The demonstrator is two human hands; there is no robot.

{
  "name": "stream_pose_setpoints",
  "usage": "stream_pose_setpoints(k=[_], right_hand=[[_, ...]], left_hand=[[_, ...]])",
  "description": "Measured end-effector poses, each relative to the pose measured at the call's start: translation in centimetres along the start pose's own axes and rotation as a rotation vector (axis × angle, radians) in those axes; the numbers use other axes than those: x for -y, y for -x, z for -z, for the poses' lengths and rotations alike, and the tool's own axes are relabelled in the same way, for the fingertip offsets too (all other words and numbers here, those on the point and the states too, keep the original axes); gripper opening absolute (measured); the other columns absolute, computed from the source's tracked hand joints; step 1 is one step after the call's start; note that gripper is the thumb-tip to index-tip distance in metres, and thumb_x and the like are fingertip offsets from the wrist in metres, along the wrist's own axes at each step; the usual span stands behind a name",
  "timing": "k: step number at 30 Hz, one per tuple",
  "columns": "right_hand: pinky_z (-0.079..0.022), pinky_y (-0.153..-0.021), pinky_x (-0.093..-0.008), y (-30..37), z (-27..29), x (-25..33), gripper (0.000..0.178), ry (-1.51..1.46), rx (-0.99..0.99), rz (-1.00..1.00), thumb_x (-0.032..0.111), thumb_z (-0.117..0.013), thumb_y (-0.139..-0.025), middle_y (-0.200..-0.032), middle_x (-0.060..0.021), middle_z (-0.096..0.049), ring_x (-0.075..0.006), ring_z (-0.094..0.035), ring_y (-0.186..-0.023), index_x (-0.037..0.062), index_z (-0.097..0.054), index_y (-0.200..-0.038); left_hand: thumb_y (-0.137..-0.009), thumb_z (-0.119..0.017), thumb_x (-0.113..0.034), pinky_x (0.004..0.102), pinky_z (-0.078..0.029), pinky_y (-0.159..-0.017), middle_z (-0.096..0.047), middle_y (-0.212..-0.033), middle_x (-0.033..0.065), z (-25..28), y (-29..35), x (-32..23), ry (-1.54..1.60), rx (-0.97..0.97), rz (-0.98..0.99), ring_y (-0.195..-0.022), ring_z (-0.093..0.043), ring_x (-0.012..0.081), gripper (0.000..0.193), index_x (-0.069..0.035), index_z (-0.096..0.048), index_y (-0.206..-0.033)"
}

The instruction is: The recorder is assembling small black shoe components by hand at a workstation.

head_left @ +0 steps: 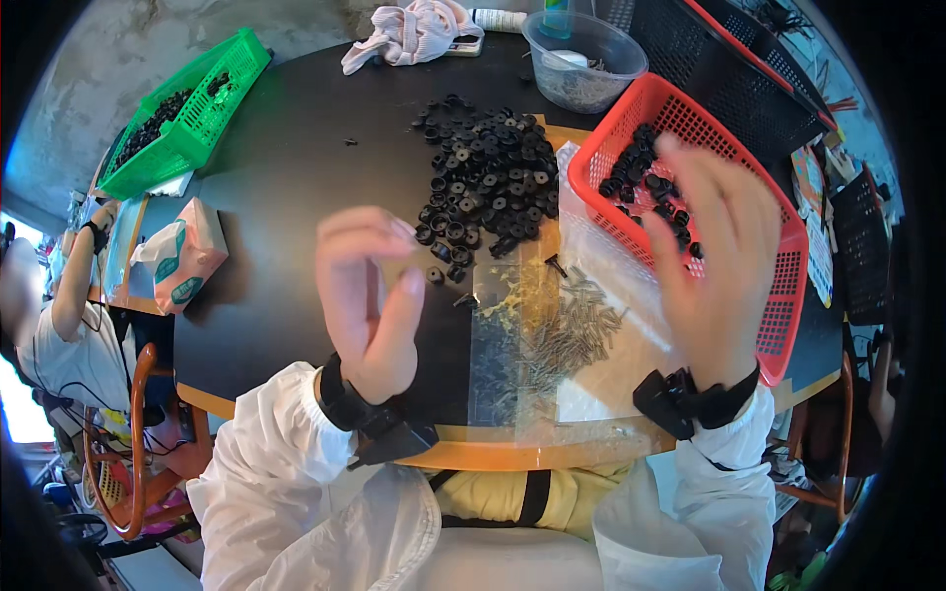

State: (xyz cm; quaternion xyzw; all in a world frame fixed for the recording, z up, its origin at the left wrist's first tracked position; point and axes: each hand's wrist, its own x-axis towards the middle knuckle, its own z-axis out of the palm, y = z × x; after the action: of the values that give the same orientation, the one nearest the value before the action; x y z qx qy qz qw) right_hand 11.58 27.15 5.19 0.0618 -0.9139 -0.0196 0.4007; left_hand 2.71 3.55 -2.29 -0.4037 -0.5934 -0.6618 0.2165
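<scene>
My left hand [367,305] hovers over the dark table beside the pile of small round black plastic caps [493,177], thumb and curved fingers apart. Nothing shows between them. Over the red plastic basket [788,295] is my right hand [724,246], slightly blurred, its thumb and fingers spread and no object visible in it. Several black parts [641,167] lie in that basket. Between my hands, loose thin metal screws or pins [572,330] are heaped on taped cardboard and clear film. A black part with a stem [465,299] lies near my left hand, and a similar dark piece [557,266] sits above the metal heap.
A green basket [202,123] of black parts stands at the far left, near a tissue pack [192,256]. At the back are a crumpled cloth [414,34] and a clear plastic tub [581,84]. Black crates [709,69] stand back right. Another person's arm [74,271] is at left.
</scene>
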Motion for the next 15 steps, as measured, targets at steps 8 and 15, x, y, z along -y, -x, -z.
stream_pose_setpoints(k=[8, 15], right_hand=[[-0.05, -0.081, -0.038, 1.4, -4.3, 4.0, 0.03, -0.402, 0.421, 0.046, 0.001, -0.063, -0.08, -0.105, -0.0115, -0.064, -0.0303, -0.062, -0.094, 0.0027, -0.064, -0.11], [-0.05, -0.077, -0.0394, 1.4, -6.7, 3.2, 0.024, -0.366, 0.495, -0.016, 0.004, -0.064, -0.08, -0.099, -0.0131, -0.062, -0.0333, -0.061, -0.09, 0.0012, -0.063, -0.104]], left_hand=[[-0.077, -0.051, 0.016, 0.0263, -0.042, -0.08, -0.046, -0.102, 0.0068, 0.7, -0.2, -0.2, -0.01, 0.054, 0.141, -0.087, -0.05, 0.0156, 0.026, -0.007, -0.059, -0.085], [-0.074, -0.059, 0.012, 0.0277, -0.043, -0.079, -0.046, -0.099, 0.0071, 0.5, -1.0, -0.7, -0.321, 0.305, 0.063, -0.087, -0.051, 0.0179, 0.022, -0.007, -0.061, -0.083]])
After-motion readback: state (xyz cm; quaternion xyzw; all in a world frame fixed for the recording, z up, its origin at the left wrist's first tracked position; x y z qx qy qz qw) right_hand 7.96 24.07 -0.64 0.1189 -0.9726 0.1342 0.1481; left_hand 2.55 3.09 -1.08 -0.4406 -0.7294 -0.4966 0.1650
